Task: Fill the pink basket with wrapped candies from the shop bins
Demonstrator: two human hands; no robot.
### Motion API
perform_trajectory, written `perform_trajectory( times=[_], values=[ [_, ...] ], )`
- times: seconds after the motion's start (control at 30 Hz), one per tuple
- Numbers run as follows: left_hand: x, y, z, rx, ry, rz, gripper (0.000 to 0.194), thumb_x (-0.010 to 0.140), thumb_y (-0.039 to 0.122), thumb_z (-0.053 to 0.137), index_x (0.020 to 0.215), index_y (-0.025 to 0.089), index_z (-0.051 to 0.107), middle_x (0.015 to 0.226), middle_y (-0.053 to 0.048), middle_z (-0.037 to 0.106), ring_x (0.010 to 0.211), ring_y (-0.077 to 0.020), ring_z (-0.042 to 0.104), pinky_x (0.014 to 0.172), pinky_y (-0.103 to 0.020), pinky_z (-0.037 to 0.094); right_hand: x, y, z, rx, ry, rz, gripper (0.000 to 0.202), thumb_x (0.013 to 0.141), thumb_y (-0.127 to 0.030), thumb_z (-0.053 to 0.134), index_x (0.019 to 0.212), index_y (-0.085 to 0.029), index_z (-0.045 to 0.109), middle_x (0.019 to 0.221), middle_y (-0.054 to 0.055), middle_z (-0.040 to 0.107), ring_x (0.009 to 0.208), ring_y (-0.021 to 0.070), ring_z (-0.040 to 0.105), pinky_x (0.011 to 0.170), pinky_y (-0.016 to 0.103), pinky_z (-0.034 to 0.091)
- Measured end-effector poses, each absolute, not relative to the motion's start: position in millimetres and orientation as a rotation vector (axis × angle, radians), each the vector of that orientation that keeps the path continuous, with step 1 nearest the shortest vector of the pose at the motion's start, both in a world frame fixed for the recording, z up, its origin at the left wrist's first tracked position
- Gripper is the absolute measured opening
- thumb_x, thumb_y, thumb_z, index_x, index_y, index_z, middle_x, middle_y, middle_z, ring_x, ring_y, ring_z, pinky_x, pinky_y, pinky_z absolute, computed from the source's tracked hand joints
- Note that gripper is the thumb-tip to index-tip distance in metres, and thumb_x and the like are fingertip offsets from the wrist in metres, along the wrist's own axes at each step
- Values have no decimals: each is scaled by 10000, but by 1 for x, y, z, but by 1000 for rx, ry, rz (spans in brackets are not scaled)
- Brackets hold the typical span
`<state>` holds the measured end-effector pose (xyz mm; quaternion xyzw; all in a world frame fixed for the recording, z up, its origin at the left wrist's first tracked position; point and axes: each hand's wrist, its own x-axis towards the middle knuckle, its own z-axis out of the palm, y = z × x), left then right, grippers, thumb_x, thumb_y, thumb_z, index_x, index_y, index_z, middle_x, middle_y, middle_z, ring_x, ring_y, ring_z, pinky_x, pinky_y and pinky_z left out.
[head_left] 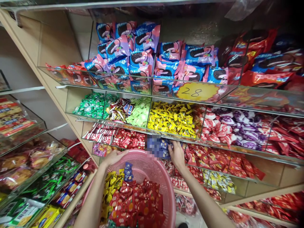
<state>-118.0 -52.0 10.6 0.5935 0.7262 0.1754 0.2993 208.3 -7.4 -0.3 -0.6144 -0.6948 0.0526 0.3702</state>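
A pink plastic basket point(171, 196) with a perforated wall holds red candy packets point(136, 202), yellow-wrapped candies point(110, 186) and a few blue packets point(128, 172). My left hand point(114, 157) is closed on the basket's far-left rim, its thumb lying along the edge. Beyond the rim, my right hand point(177, 153) reaches into a low shelf compartment, with its fingers curled at the blue candy packets point(163, 144). Part of that compartment is pixelated, and what lies under the right fingers is partly hidden.
Clear dividers split the shelves into compartments. Yellow candies point(171, 118), green candies point(91, 104) and purple-white candies point(245, 126) fill the row above. Higher up, blue-and-pink cookie packs point(142, 58) sit behind a yellow "28" price tag point(198, 91). A glass-fronted side shelf point(42, 126) stands at left.
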Motion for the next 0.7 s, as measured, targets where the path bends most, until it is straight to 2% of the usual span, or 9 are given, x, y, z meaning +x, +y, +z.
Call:
perform_trajectory(
  times=[0.2,0.4,0.57,0.7],
  values=[
    [-118,-53,12,1586,1921,467,553,587,737,395,439,204,392,420,11,411,495,-157,431,511,-244,256,209,9,-9,-1815,-1911,6,323,875,-301,363,1161,-209,483,1062,109,534,836,206,571,644,285,403],
    [-119,-52,10,1620,1901,484,552,589,739,395,455,206,348,422,26,347,471,-137,374,508,-243,251,197,15,-6,-1786,-2008,-90,342,902,-342,301,1162,-234,493,1009,92,574,728,176,586,613,268,377],
    [-119,-53,8,1596,1922,490,558,586,752,383,465,209,333,435,30,341,466,-137,376,507,-239,257,201,25,-12,-1736,-1955,-73,344,901,-332,303,1091,-226,570,935,85,609,737,176,577,644,267,378],
    [-118,-54,10,1597,1935,502,565,586,757,366,449,209,345,420,20,354,482,-152,404,506,-244,252,210,22,-14,-1495,-1777,3,347,882,-351,344,1001,-181,622,884,93,621,806,190,557,718,292,403]
  ],
)
